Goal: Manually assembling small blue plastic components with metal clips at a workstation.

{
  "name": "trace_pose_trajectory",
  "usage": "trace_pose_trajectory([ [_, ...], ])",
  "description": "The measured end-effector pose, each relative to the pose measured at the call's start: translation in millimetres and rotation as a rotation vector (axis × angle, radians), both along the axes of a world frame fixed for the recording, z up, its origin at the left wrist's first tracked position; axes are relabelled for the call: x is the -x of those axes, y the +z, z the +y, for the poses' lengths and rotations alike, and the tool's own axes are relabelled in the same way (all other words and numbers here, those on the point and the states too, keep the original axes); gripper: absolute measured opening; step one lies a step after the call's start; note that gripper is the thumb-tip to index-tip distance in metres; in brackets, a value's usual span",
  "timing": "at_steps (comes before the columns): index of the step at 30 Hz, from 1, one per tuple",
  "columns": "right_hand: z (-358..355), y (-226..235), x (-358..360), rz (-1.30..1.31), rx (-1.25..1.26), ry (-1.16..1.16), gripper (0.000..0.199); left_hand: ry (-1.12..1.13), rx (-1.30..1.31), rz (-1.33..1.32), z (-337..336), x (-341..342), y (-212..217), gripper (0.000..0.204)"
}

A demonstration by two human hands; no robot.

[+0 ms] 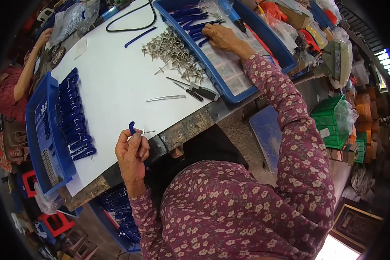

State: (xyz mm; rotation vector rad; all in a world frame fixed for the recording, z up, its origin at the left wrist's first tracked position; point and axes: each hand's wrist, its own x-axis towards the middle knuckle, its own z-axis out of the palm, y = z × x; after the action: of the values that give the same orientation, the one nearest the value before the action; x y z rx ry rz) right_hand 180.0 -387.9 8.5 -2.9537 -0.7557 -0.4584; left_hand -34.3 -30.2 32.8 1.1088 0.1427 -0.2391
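Note:
My left hand (133, 158) is closed on a blue curved plastic handle (131, 126) near the table's front edge. A small metal pin (148, 131) sticks out beside its fingers. My right hand (225, 38) reaches over a blue tray (229, 96) at the back. Its bent fingers are on one of several loose blue handles (194, 19) there; the fingertips are partly hidden. Between my hands lies a heap of small cross-shaped metal pins (171, 50). Rows of blue handles with metal pins (73, 117) lie on the white table sheet (112, 82) at the left.
Tweezers (165, 98), a screwdriver (203, 92) and another thin tool (194, 94) lie near the front edge. One blue handle (140, 37) lies apart. A second blue tray (52, 143) stands left. A co-worker's arm (28, 69) is at far left.

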Motion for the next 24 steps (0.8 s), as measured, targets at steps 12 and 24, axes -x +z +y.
trace_pose_trajectory([
  [12,7.6,2.7,9.5,-0.054,0.192,0.081,0.023,0.012,0.124,-0.005,3.6,-0.9,2.7,0.013],
  [24,11.8,28.0,10.8,-0.221,-0.106,-0.163,0.02,0.108,0.263,-0.065,14.9,4.0,9.9,0.024],
])
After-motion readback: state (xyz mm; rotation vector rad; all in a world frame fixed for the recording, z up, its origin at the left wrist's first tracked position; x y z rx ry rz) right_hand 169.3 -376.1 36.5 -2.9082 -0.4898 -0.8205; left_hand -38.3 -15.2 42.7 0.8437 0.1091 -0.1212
